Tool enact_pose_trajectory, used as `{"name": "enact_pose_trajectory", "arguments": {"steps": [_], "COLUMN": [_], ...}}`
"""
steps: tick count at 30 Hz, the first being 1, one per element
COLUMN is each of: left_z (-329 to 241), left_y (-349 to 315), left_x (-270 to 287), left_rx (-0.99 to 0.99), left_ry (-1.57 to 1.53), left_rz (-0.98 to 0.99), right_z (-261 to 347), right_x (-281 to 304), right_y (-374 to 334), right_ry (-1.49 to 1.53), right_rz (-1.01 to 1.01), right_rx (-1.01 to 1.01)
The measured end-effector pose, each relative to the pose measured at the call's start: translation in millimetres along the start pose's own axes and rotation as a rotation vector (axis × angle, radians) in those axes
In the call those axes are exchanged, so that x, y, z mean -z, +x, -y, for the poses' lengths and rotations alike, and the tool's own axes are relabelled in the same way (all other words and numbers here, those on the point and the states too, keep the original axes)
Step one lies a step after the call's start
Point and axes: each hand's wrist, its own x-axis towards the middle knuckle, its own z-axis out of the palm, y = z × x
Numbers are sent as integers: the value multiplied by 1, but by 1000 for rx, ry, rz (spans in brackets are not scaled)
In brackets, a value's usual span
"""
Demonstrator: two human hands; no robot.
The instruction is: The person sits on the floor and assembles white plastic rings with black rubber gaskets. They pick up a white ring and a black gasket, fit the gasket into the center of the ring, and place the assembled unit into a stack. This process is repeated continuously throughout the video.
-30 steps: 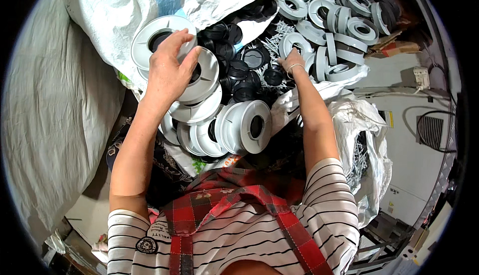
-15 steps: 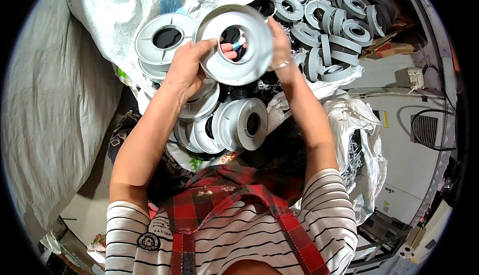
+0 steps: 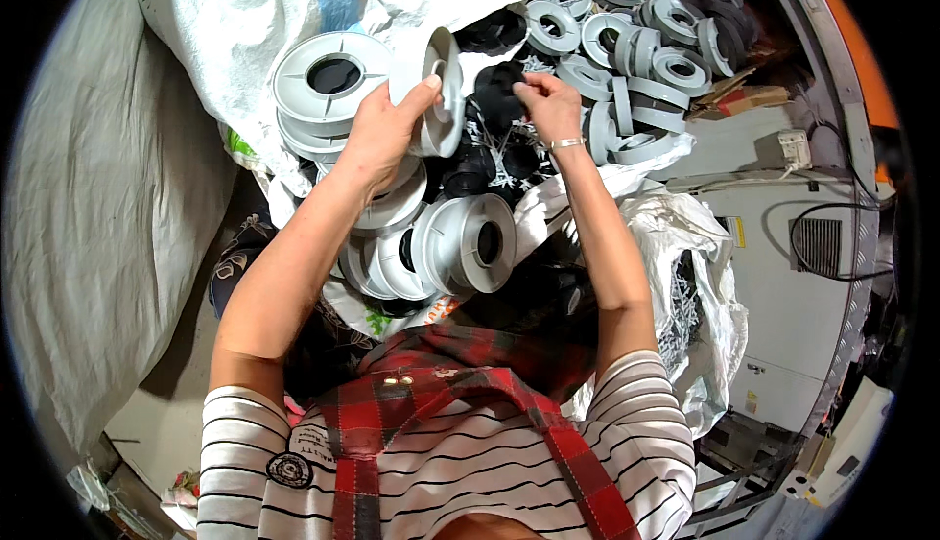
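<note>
From where I'm standing, the person's left hand [image 3: 377, 139] is holding a grey disc [image 3: 446, 119] nearly edge-on, above the heap of black caps [image 3: 468, 173] and just right of the disc stack [image 3: 294, 85]. That grip is clamping on the rim: the thumb is pressing on the near side, while the fingers are hiding behind it, probably bracing the back. Holding it upright like that seems to be leaving the disc's middle free for the other hand to reach.

The right hand [image 3: 555, 109] is pinching a black cap [image 3: 497, 90] at its edge, its grip closing thumb against fingers, and the cap is facing the disc with a gap between them. An edge pinch is likely keeping the fingers off the cap's flat face.

The stack is leaning on the white bag [image 3: 211, 26], which looks to be propping it. More discs [image 3: 500, 271] are lying overlapped nearer the body, each apparently resting on its neighbour. Loose rings [image 3: 587, 80] are piling up beyond the right hand, within easy reach.
</note>
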Motion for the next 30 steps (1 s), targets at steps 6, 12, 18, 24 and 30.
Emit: {"name": "enact_pose_trajectory", "arguments": {"steps": [6,12,18,24,30], "left_z": [-8,-13,-15,7,-3], "left_y": [-13,-15,-15,-11,-27], "left_x": [-13,0,7,0,-12], "left_rx": [89,69,189,-68,-320], "left_ry": [-220,45,32,53,466], "left_rz": [210,217,306,146,211], "right_z": [72,80,76,78,67], "right_x": [3,1,4,7,1], "right_y": [-56,-77,-84,-79,-74], "right_ry": [-47,-362,-398,197,565], "right_rz": [266,267,331,656,643], "right_rx": [98,488,588,-447,-566]}}
